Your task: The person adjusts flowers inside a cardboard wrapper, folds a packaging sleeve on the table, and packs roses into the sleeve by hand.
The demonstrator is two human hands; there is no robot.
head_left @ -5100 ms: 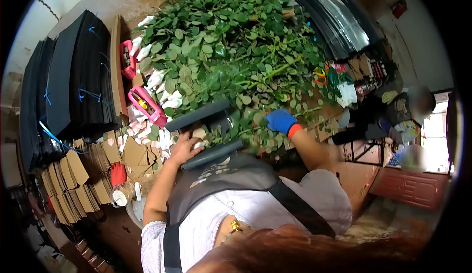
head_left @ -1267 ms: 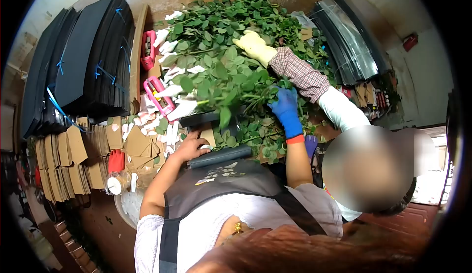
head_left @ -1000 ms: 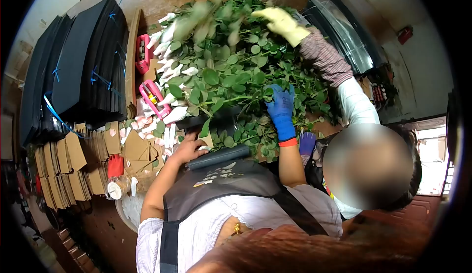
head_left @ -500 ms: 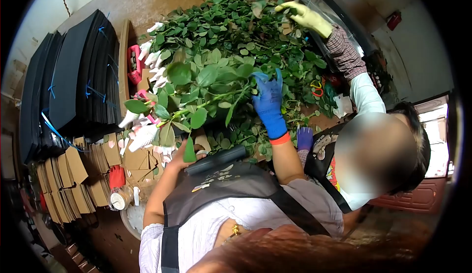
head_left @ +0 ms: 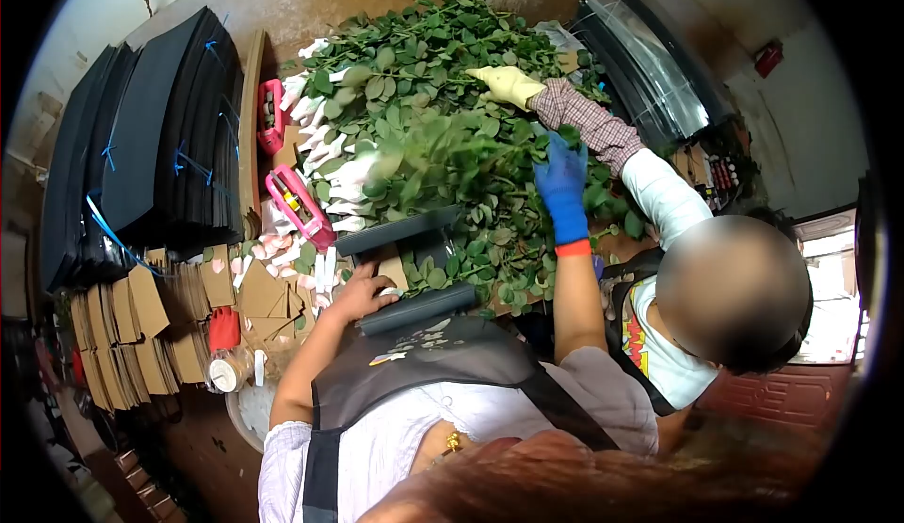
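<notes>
My left hand (head_left: pixel 363 293), bare, is curled at the end of a black trough-like stand (head_left: pixel 400 234), closed on the edge of a cardboard piece (head_left: pixel 392 267) there. Its fingertips are partly hidden. My right hand (head_left: pixel 562 179), in a blue knitted glove with an orange cuff, is closed around a leafy rose stem (head_left: pixel 527 158) over the pile. Leaves on that stem are motion-blurred. Beneath and beyond lies a heap of leafy rose stems (head_left: pixel 424 62), with white-sleeved flower heads (head_left: pixel 325 151) along its left side.
A co-worker's yellow-gloved hand (head_left: pixel 508 85) reaches into the foliage. Pink-handled holders (head_left: pixel 299 208), loose petals (head_left: pixel 273 252) and cardboard pieces (head_left: pixel 268 292) lie at left. Black sheets (head_left: pixel 155 137) stand stacked beyond a wooden edge (head_left: pixel 251 137). Clear plastic sleeves (head_left: pixel 650 71) sit at back right.
My right hand has moved right with the rose stem, lowering it from above the stand onto the heap. The co-worker's yellow glove has come down and left. My left hand stays put.
</notes>
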